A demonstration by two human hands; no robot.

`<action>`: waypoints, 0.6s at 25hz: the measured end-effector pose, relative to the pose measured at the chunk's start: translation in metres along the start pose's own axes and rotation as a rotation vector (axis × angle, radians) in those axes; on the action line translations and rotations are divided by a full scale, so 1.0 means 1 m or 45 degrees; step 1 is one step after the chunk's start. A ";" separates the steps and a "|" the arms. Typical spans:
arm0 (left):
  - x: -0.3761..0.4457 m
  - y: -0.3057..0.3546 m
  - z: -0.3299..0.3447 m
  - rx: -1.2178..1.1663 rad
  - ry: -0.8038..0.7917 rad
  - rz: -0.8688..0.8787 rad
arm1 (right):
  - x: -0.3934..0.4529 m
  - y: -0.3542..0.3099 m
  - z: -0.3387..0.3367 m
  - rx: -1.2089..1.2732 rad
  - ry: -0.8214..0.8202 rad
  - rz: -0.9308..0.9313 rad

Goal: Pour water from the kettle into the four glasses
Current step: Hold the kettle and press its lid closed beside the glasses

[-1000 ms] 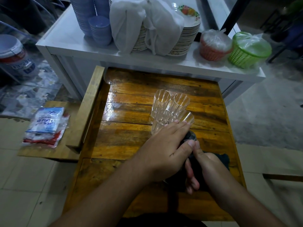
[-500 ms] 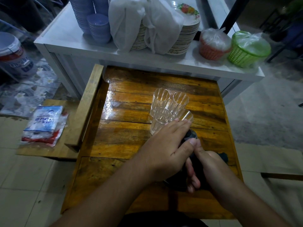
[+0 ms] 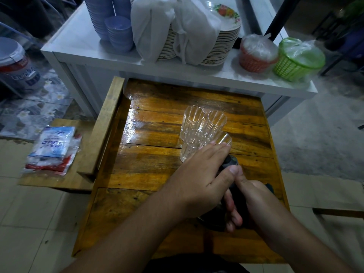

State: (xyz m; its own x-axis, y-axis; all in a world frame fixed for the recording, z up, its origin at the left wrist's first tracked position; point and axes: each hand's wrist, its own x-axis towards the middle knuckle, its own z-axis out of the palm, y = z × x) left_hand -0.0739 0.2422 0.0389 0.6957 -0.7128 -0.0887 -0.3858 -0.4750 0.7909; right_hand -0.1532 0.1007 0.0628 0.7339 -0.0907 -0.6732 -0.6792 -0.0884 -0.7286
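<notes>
Several clear ribbed glasses [image 3: 194,123] stand bunched together in the middle of the wooden table [image 3: 149,168]. Just in front of them sits a dark kettle [image 3: 229,164], mostly hidden under both hands. My left hand [image 3: 199,180] lies flat over the kettle's top, fingers stretched toward the nearest glass. My right hand [image 3: 250,201] is wrapped around the kettle's dark handle. The kettle's base shows as a dark curve below the hands.
A white counter [image 3: 82,46] behind the table carries stacked blue bowls [image 3: 118,32], cloth-covered plates [image 3: 220,42], an orange basket [image 3: 256,56] and a green basket [image 3: 297,60]. A plastic packet [image 3: 53,148] lies on a low wooden bench at left.
Both hands stay on the kettle in nearly the same pose. The view has shifted slightly; nothing else has moved.
</notes>
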 end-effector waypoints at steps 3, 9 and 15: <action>0.000 0.001 0.000 -0.004 0.007 -0.002 | -0.002 -0.002 0.000 0.004 -0.003 0.003; 0.000 0.001 0.000 -0.018 0.031 0.005 | -0.005 -0.005 -0.001 0.023 -0.017 -0.008; 0.000 0.004 -0.001 -0.031 0.027 0.003 | -0.007 -0.006 -0.003 0.030 -0.011 0.009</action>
State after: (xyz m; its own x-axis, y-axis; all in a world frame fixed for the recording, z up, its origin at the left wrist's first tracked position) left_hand -0.0746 0.2408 0.0422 0.7074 -0.7029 -0.0743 -0.3727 -0.4602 0.8058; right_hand -0.1540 0.0992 0.0719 0.7291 -0.0827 -0.6794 -0.6842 -0.0646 -0.7264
